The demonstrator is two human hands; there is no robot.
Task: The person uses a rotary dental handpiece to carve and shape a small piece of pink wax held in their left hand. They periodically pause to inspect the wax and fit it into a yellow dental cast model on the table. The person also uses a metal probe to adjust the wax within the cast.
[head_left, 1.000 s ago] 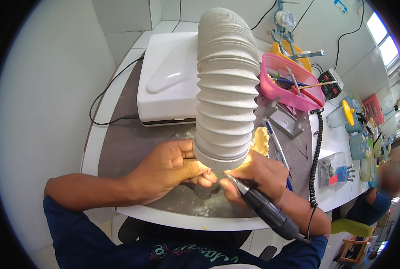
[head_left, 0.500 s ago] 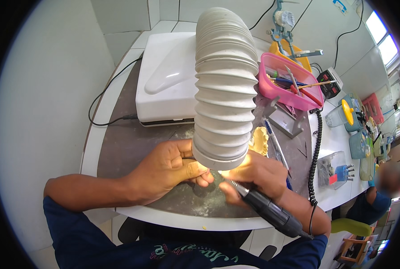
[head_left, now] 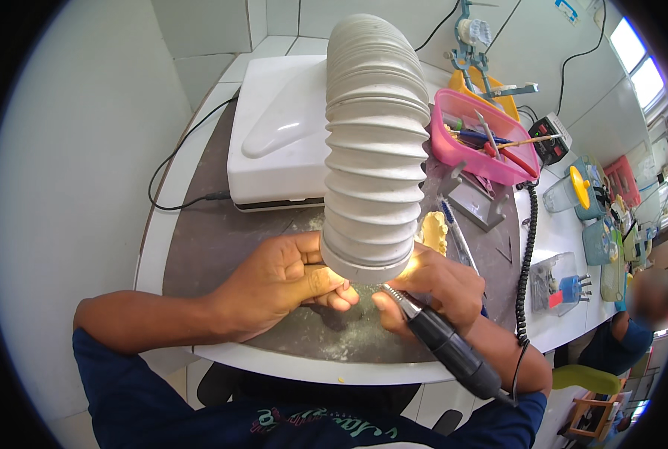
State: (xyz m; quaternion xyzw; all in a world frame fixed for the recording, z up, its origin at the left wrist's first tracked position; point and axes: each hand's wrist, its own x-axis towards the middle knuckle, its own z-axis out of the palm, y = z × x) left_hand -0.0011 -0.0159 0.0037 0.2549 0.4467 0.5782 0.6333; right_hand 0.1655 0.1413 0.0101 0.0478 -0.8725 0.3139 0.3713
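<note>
In my right hand (head_left: 440, 288) is a black rotary handpiece (head_left: 454, 348) with a metal nose, its tip pointing up and left toward my left hand. My left hand (head_left: 293, 283) is closed in a pinch; whatever its fingertips hold is hidden beneath the hose mouth. A wide white ribbed suction hose (head_left: 375, 165) arches down over both hands and covers the space between them. Just behind my right hand lies a yellowish dental cast (head_left: 433, 232). Pale dust is scattered on the grey bench top (head_left: 274, 344) below the hands.
A white box-shaped unit (head_left: 278, 135) stands left of the hose. At the right are a pink basket of tools (head_left: 483, 142), a grey metal stand (head_left: 477, 198), a blue-bristled brush (head_left: 457, 232), a coiled cord (head_left: 527, 269) and a clear box (head_left: 555, 280). Another person (head_left: 626, 337) sits far right.
My right hand and the handpiece have shifted slightly to the right, away from my left hand. The left hand stays almost where it was.
</note>
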